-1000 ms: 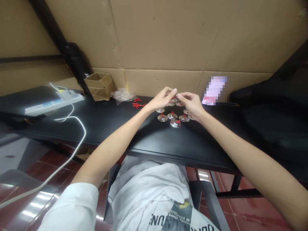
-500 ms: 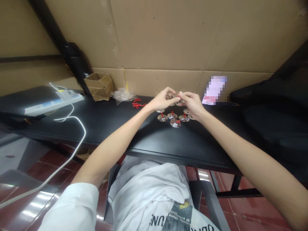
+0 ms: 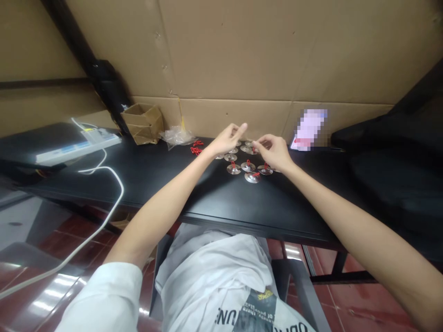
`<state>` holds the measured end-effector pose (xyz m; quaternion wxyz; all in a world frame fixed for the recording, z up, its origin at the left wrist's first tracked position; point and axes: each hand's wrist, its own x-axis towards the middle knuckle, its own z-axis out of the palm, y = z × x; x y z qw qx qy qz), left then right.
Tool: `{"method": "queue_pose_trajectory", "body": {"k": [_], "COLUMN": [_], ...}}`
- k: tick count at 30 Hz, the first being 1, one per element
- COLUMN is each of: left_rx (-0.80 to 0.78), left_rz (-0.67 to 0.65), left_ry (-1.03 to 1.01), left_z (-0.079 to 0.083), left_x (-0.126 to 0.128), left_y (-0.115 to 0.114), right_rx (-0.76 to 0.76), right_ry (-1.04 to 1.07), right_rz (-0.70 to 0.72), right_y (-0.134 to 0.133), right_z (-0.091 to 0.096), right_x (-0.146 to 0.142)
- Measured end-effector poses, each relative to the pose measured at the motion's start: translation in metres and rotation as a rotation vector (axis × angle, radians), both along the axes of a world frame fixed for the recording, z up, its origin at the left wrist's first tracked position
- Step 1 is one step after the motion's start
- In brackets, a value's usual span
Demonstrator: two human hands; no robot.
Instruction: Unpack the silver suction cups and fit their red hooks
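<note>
Several small silver discs (image 3: 248, 167) with red loops lie in a cluster on the black table (image 3: 214, 198). My right hand (image 3: 275, 151) reaches over the cluster's far side. Its thumb and forefinger pinch the red loop of one silver disc (image 3: 249, 149), which rests low at the table. My left hand (image 3: 225, 137) hovers just left of it above the far discs, with fingers loosely stretched and nothing in them. A small gap separates the two hands.
Loose red cords (image 3: 196, 149) and a crumpled clear bag (image 3: 176, 135) lie left of the discs. A small cardboard box (image 3: 143, 122), a power strip (image 3: 76, 145) and a white cable (image 3: 104, 212) lie further left. Cardboard walls the back; a black bag (image 3: 391, 166) fills the right.
My hands were joined over the discs, both pinching one disc. They have parted: the left hand let go and drew back to the left, and the right lowered the disc toward the table.
</note>
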<state>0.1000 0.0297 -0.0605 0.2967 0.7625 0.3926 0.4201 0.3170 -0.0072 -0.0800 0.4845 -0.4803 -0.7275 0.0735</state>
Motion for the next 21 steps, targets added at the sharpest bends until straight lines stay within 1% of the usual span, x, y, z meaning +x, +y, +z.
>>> {"method": "queue_pose_trajectory", "body": {"k": [2,4,6,8,10,13,17,21], "left_rx": [0.029,0.045,-0.002,-0.077,-0.124,-0.110,-0.066,-0.088], "left_rz": [0.100,0.187,0.233,0.242,0.211,0.141,0.065,0.018], "left_ry": [0.141,0.355,0.540,0.634,0.680,0.721,0.691,0.680], "left_z": [0.002,0.002,0.000,-0.001,-0.001,-0.001,0.002,0.003], "left_x": [-0.008,-0.016,-0.023,-0.027,-0.028,-0.028,-0.027,-0.027], "left_y": [0.002,0.003,0.005,0.006,0.007,0.008,0.006,0.004], "right_rx": [0.018,0.017,-0.008,-0.037,-0.067,-0.105,-0.111,-0.138], "right_ry": [-0.117,-0.178,-0.183,-0.163,-0.158,-0.165,-0.193,-0.271], "right_rz": [-0.034,-0.070,-0.103,-0.118,-0.112,-0.106,-0.096,-0.094], "right_y": [0.001,0.001,0.002,0.002,0.001,-0.002,-0.004,-0.004], "right_z": [-0.004,-0.008,-0.012,-0.014,-0.015,-0.014,-0.012,-0.011], "right_x": [0.001,0.001,0.000,-0.002,-0.005,-0.007,-0.008,-0.007]}}
